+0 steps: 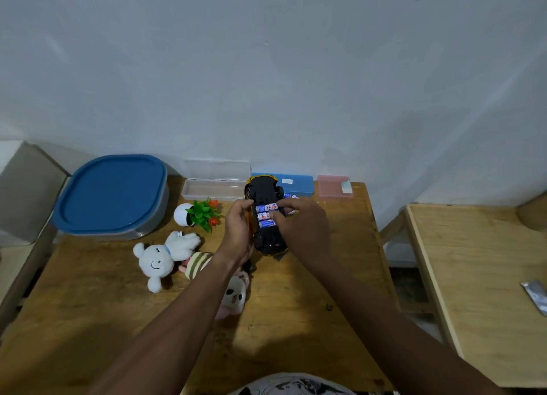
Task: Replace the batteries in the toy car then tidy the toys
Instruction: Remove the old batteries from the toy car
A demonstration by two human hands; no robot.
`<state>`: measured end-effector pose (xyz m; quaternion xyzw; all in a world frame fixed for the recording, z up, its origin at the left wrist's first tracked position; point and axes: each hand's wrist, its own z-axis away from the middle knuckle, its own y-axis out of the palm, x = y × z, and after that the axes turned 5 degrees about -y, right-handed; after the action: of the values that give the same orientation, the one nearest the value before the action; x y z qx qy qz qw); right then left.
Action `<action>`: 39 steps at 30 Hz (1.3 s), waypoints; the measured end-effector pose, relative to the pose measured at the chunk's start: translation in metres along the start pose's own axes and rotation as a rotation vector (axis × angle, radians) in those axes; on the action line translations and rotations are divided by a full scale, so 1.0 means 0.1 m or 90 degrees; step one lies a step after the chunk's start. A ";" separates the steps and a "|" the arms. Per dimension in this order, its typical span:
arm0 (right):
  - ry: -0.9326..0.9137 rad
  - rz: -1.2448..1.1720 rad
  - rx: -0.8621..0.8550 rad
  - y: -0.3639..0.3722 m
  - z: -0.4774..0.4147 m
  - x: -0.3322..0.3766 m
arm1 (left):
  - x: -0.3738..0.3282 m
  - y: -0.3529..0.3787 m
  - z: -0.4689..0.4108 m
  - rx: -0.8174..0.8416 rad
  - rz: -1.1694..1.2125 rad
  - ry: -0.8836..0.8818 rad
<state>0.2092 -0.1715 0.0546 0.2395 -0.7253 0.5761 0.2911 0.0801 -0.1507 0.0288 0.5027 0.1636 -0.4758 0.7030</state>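
The yellow toy car (265, 187) is held upside down above the wooden table (310, 320), its black underside facing me. Its open compartment holds three blue and white batteries (264, 216) side by side. My left hand (238, 232) grips the car's left side. My right hand (302, 223) rests its fingertips on the batteries from the right. More batteries (291, 197) lie on the table just behind my right hand, partly hidden. A white plush bear (161, 260), a striped plush (196, 264) and a pink plush (235, 297) lie at the left and under my left forearm.
A grey tub with a blue lid (112, 193) stands at the back left. A clear open case (213, 184), a blue case (296, 184) and a pink box (334, 186) line the back edge. A small potted plant (198, 214) lies on its side. A second table (479, 291) stands at the right.
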 end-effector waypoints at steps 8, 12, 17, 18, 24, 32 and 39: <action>0.167 -0.125 0.018 0.06 0.00 0.09 | 0.08 0.04 -0.02 -0.004 -0.048 0.059; 0.214 -0.193 0.047 0.09 -0.06 0.09 | 0.08 0.05 -0.01 -0.009 -0.088 0.153; 0.264 -0.275 0.073 0.08 -0.13 0.09 | 0.06 0.02 -0.02 -0.013 -0.105 0.153; 0.272 -0.288 0.078 0.07 -0.14 0.09 | 0.05 0.02 -0.01 -0.014 -0.106 0.149; 0.299 -0.384 0.079 0.00 -0.17 0.11 | 0.02 -0.03 -0.03 -0.052 -0.089 0.075; 0.316 -0.578 -0.043 -0.09 -0.19 0.13 | -0.12 -0.04 -0.04 -0.025 -0.046 -0.040; -0.007 -0.252 0.191 -0.27 -0.25 -0.07 | -0.18 -0.10 -0.06 0.041 -0.114 -0.129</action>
<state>0.2360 -0.1532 0.0728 0.4207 -0.5721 0.6079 0.3551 0.0642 -0.1374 0.0333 0.4578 0.1209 -0.5898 0.6542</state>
